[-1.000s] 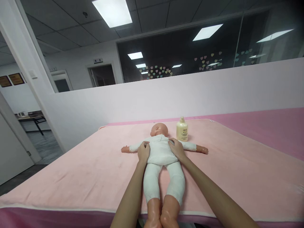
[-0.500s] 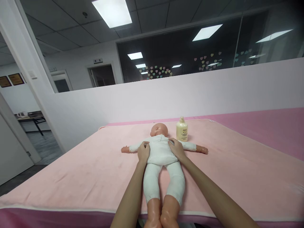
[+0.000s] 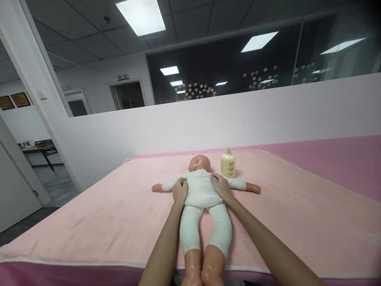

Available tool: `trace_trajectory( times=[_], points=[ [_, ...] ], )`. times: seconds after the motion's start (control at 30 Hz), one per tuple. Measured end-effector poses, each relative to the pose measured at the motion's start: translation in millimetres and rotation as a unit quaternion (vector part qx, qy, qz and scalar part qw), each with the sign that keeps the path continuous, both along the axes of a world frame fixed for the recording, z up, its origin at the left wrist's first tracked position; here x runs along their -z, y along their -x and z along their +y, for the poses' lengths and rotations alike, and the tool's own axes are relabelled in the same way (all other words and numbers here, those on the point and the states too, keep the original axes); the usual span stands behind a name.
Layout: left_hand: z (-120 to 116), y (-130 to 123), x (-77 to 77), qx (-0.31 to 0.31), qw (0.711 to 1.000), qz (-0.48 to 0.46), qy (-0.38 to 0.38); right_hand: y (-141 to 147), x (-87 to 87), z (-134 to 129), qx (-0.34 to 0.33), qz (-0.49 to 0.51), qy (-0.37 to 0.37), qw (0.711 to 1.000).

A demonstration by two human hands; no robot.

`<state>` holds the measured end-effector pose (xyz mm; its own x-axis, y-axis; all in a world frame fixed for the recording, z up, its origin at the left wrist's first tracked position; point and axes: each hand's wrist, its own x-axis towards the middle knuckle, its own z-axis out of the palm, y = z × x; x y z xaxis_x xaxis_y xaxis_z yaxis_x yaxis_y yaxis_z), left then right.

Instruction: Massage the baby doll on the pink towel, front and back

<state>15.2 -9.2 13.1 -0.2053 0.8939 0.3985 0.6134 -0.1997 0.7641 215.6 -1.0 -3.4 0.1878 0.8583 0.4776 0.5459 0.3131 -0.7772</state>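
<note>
A baby doll with a white cloth body lies on its back, its arms spread out and its head turned to the left. My left hand rests against the left side of its torso, the fingers curled at the armpit. On the other side, my right hand lies on the upper torso near the shoulder, its fingers bent against the cloth. Whether either hand pinches the fabric is too small to tell. A pale yellow bottle stands upright beyond the doll's arm on the right.
The doll lies on a pink blanket covering a wide table. Behind the table runs a low white wall with a large window above it. At the far left are a door and a dark side table.
</note>
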Motion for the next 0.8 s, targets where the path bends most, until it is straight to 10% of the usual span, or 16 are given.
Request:
trace_trajectory(
  times=[0.8],
  points=[
    [0.8, 1.1, 1.7, 0.002, 1.000, 0.001, -0.006, 0.2, 0.6, 0.5, 0.000, -0.002, -0.004, 1.000]
  ],
)
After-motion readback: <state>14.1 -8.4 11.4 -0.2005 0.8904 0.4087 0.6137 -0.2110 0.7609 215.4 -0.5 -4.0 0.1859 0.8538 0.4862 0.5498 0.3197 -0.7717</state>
